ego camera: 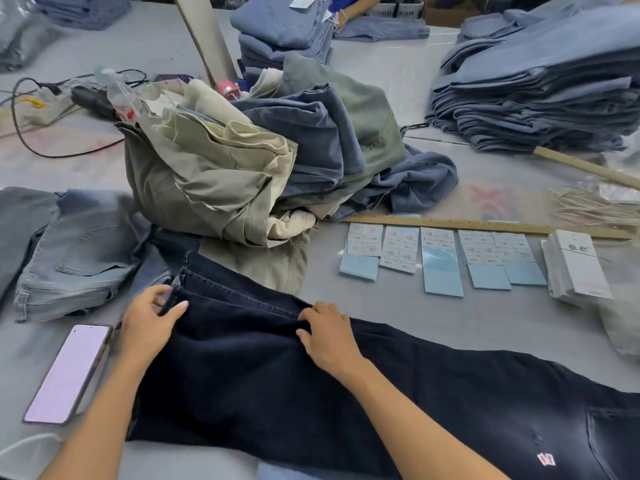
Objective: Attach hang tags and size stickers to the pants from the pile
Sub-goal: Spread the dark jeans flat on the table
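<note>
A pair of dark navy pants (311,375) lay spread across the lower half of the frame on the grey desk (398,313), running from lower centre out to the lower right corner, where a small red and white label showed on the cloth. The left hand (149,317) sat at the upper left edge of these pants, its fingers (162,292) curled round a fold of the dark cloth with the thumb laid over it. The right hand (325,330) rested near the centre of the frame, its fingers bent and pinching a ridge of the same fabric.

Behind the hands, in the middle of the frame, rose a loose pile of pants (242,161) in olive, cream and slate blue. To the right of centre, sheets of size stickers (440,251) on pale blue backing lay in a row just below a wooden ruler (485,225). A stack of white hang tags (578,265) stood at the right end of that row, with a bundle of pale strings (588,206) above it.

At the left edge lay folded light-wash jeans (79,254), and below them a phone (69,372) with a lit screen. A tall stack of folded blue pants (540,84) filled the upper right. A grey basket (398,8) stood at the top edge; its contents could not be made out.
</note>
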The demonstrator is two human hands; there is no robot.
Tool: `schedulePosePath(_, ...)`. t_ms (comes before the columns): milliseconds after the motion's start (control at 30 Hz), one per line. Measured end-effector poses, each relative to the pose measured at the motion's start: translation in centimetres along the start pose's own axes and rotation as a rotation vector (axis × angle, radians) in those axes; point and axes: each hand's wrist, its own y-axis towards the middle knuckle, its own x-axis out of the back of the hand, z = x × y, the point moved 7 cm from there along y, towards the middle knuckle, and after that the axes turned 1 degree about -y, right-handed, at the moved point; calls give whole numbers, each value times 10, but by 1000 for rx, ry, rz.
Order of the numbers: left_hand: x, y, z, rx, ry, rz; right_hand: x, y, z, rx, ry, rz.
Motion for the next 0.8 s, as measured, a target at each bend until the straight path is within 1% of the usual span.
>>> schedulePosePath(33, 0, 4, 2, 50, -59, 20, 3, 1, 4, 29, 6, -24)
schedulePosePath(67, 1, 6, 2, 54, -83, 27, 7, 1, 8, 50, 14, -39)
schedulePosePath(133, 13, 4, -2, -54, -41, -34, 11, -6, 10, 69, 36, -47)
schedulePosePath(200, 36, -5, -8, -183, -58, -176, 11, -19, 11, 89, 40, -85)
schedulePosePath(267, 58, -14, -22, -299, -116, -290, 13, -27, 15, 134, 48, -196)
schedulePosePath(333, 64, -2, -40, -327, -148, -327, 19, -20, 15, 123, 67, -291)
schedulePosePath(367, 57, 8, -48, -302, -146, -294, 20, -12, 12, 89, 63, -280)
schedulePosePath(467, 9, 29, -53, -166, -5, -68, 4, 8, 0, -15, -114, -124)
schedulePosePath(500, -6, 30, -46, -102, -50, -5, 0, 9, -6, -41, -129, -110)
schedulePosePath(533, -17, 30, -37, -42, -145, 24, -3, 10, -11, -66, -119, -110)
schedulePosePath(567, -24, 30, -29, 9, -242, 36, -3, 10, -16, -87, -104, -116)
schedulePosePath(633, -29, 26, -18, 61, -324, 62, -6, 10, -28, -132, -94, -68)
schedulePosePath(700, -22, 24, -12, 37, -333, 72, -8, 10, -40, -161, -89, -15)
schedulePosePath(800, -3, 22, -19, -14, -295, 62, -5, 12, -52, -201, 2, 61)
